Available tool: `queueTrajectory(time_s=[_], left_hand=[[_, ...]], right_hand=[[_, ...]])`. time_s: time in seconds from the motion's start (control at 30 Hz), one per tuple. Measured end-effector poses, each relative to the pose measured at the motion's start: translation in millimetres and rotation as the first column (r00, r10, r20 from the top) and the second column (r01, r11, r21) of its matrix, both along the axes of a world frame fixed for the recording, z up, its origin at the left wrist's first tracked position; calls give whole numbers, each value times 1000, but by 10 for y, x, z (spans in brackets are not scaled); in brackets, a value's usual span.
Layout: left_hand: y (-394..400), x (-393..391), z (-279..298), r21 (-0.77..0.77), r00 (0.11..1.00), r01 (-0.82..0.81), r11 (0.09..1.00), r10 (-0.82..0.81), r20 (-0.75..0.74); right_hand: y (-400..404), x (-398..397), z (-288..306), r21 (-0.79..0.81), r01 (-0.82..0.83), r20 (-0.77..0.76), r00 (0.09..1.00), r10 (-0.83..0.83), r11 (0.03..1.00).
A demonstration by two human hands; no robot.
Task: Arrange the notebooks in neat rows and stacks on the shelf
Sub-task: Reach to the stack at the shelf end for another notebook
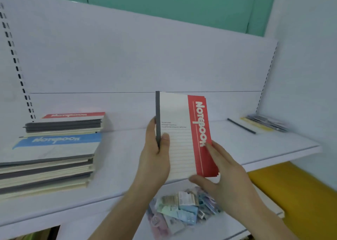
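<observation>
A small bundle of red-and-white notebooks (184,130) with a grey spine stands upright above the white shelf (127,166). My left hand (156,154) grips the bundle at its spine, thumb on the front cover. My right hand (224,174) holds the lower right corner, fingers along the red edge and thumb under the bottom. On the shelf's left lie two stacks: a near one topped by a blue-banded notebook (54,144) and a far one topped by a red-banded notebook (73,117).
A few thin notebooks and a dark pencil (240,126) lie at the shelf's far right. On the lower shelf sits a pile of small packets (182,210). A yellow surface (291,190) shows at lower right. The white back panel rises behind.
</observation>
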State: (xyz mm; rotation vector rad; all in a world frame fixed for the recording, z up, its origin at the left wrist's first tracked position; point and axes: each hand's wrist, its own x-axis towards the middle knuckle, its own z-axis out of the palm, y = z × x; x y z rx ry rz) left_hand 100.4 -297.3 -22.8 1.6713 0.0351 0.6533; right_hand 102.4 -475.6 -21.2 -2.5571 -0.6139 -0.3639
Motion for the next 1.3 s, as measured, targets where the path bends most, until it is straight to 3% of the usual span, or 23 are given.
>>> queueTrajectory(time_s=[0.13, 0.27, 0.43, 0.6, 0.73, 0.8, 1.03, 1.3], left_hand=[[-766, 353, 46, -23, 998, -59, 998, 58, -4], [-1471, 683, 18, 50, 995, -102, 993, 102, 10], [-1860, 1221, -85, 386, 983, -150, 910, 178, -38], [-1995, 1725, -165, 552, 992, 17, 834, 56, -115], [-1977, 2153, -203, 671, 924, 343, 658, -109, -365], [-1919, 2387, -211, 715, 893, 411, 565, -90, -442], [-1875, 3120, -319, 859, 906, 347, 376, 105, -411], [-1910, 3565, -565, 925, 884, 338, 174, 280, -376]], right_hand=[[-741, 253, 53, -50, 56, -33, 998, -57, 997], [-1427, 577, 78, -50, 120, 38, 992, -118, 992], [-1939, 1038, -67, -75, 134, 74, 989, -128, 988], [-2203, 1631, -270, -90, 176, 101, 981, -166, 980], [-2317, 2187, -310, -179, 185, 160, 975, -157, 966], [-2366, 2470, -320, -230, 159, 143, 981, -128, 960], [-2386, 3400, -437, -275, 13, 132, 991, 24, 961], [-2436, 4193, -590, -353, -158, 103, 973, 207, 922]])
